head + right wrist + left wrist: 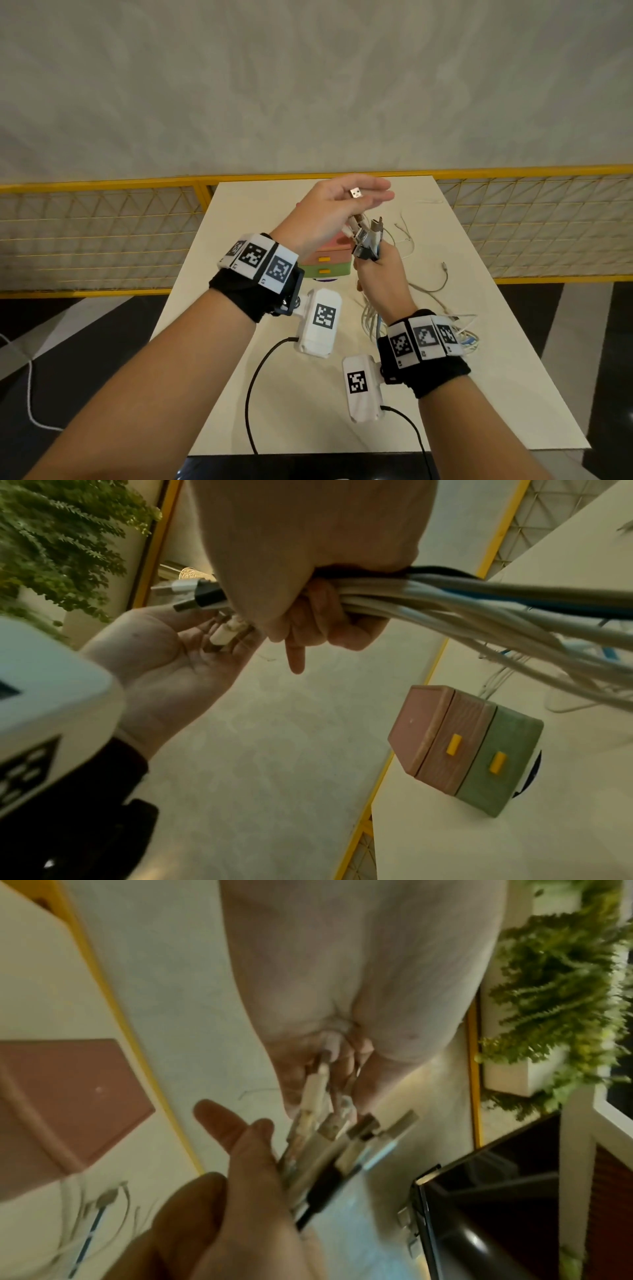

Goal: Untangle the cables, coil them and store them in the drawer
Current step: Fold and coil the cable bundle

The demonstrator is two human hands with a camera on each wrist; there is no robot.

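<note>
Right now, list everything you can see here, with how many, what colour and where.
cable bundle: one, mostly white with black and blue strands, gripped in the right hand, plug ends up
loose cables: several, white, on the table right of the hands
drawer unit: one, pink over green, yellow handles, both shut, on the table
table: one, cream
railing: yellow, behind the table
plants: green, off to the side
left hand: open, plug across its fingers
right hand: fist round the bundle
</note>
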